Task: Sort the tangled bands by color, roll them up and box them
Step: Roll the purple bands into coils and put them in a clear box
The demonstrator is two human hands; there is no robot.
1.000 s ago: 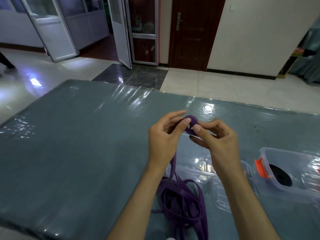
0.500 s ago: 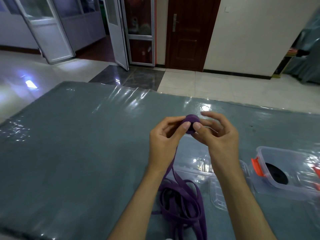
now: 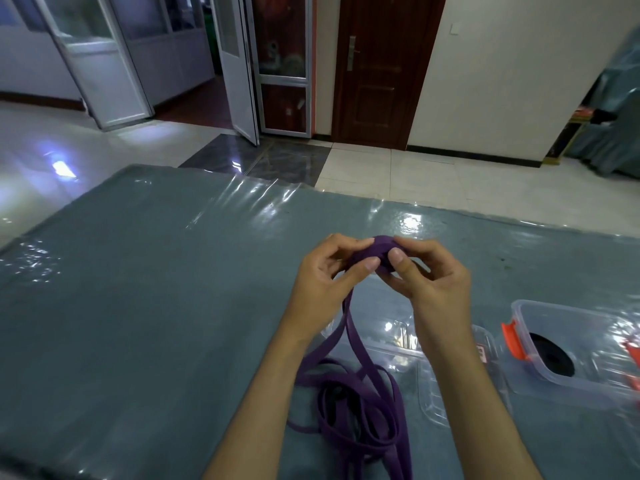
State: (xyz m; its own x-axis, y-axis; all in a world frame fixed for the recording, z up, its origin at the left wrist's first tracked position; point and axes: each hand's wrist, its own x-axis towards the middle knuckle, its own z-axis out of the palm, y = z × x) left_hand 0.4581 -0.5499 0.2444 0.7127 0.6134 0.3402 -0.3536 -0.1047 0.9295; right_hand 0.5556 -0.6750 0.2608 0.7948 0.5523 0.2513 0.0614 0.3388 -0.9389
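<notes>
Above the table's middle, my left hand and my right hand together pinch a small purple roll of band between thumbs and fingertips. The loose purple band runs down from the roll, passes behind my left wrist and lies in tangled loops on the table near the front edge. A clear plastic box with orange clips stands at the right and holds a black roll.
The table has a grey-green cover under shiny plastic film. A clear lid or second clear box lies flat under my right forearm. Beyond the far edge are a tiled floor and doors.
The fingers of both hands have shifted around the purple roll, turning it between them. The hanging band has shifted a little. The view has tilted slightly.
</notes>
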